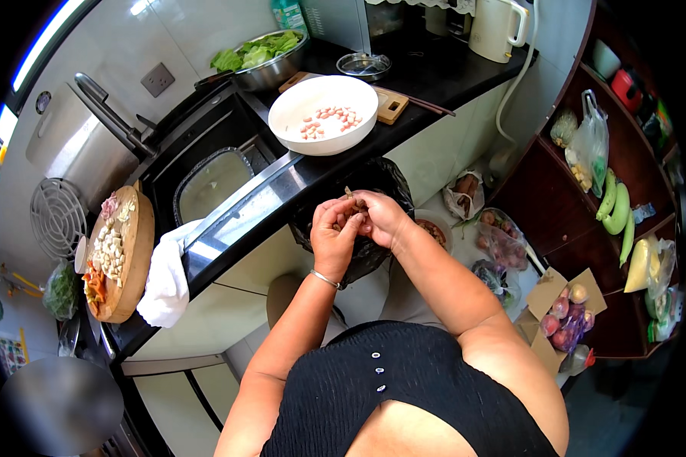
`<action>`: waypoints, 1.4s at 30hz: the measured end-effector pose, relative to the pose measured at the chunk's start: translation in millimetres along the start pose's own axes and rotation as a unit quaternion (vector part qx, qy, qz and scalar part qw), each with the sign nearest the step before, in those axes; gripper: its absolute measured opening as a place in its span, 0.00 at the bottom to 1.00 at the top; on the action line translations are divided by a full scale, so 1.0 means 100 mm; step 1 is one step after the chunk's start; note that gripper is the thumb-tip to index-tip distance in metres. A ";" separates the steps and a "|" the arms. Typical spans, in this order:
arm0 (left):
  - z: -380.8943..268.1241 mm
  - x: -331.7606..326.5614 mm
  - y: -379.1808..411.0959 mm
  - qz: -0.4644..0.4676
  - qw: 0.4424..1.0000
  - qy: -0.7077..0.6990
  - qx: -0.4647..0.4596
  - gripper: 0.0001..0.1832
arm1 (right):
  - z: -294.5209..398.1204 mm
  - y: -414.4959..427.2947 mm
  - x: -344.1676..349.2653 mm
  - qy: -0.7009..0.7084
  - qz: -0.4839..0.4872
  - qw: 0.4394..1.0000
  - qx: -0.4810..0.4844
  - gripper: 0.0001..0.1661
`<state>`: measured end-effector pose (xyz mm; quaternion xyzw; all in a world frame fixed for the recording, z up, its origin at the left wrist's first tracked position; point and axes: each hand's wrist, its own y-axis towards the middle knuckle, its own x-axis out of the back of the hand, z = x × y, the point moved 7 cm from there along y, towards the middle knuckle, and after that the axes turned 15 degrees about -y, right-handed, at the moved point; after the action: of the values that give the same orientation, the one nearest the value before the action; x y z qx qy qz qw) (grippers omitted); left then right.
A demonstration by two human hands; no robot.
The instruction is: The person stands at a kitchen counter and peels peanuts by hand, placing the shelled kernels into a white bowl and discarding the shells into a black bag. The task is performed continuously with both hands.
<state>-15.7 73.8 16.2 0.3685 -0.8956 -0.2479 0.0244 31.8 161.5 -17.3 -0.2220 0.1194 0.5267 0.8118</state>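
My left hand (pixel 332 233) and my right hand (pixel 384 220) meet in front of me, fingers closed together on brown peanut pods (pixel 359 207). Fingers cover most of the pods, so I cannot tell how many there are. Beneath both hands is a bin lined with a black plastic bag (pixel 399 181). Just beyond them, a white bowl (pixel 323 147) stands at the counter's edge, with several shelled pink peanuts (pixel 337 117) inside. Partly hidden behind my right forearm, a container (pixel 447 224) on the floor holds brown pieces that look like more pods.
Left of the bowl is a black sink (pixel 206 128) with a basin in it. A round chopping board (pixel 140 257) carries chopped food, beside a white cloth (pixel 168 280). Behind stand a steel bowl of greens (pixel 271 73) and a kettle (pixel 494 34). At right, an open carton (pixel 540 308) and bags crowd the floor.
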 end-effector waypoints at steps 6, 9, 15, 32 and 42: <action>0.20 0.06 -0.02 -0.043 0.987 -0.123 0.090 0.07 | -0.09 0.06 0.06 0.031 0.006 0.999 0.004 0.08; 0.30 0.09 -0.02 -0.056 0.979 -0.158 0.120 0.07 | -0.10 0.06 0.06 0.018 -0.019 1.000 -0.010 0.08; 0.16 0.09 0.00 -0.026 0.998 -0.029 0.041 0.07 | -0.04 0.00 0.02 0.007 -0.027 0.999 -0.022 0.10; 0.25 0.21 -0.02 -0.090 0.990 -0.076 0.075 0.07 | 0.04 0.00 0.18 -0.035 -0.107 0.993 0.024 0.10; 0.34 0.12 -0.03 -0.030 0.960 -0.204 0.190 0.29 | 1.75 -0.18 -0.27 -0.105 -0.140 0.935 0.309 0.18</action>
<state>-30.0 77.8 -16.7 0.3347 -0.9008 -0.1438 -0.2362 30.1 218.1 151.2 0.0822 0.1584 0.3652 0.9137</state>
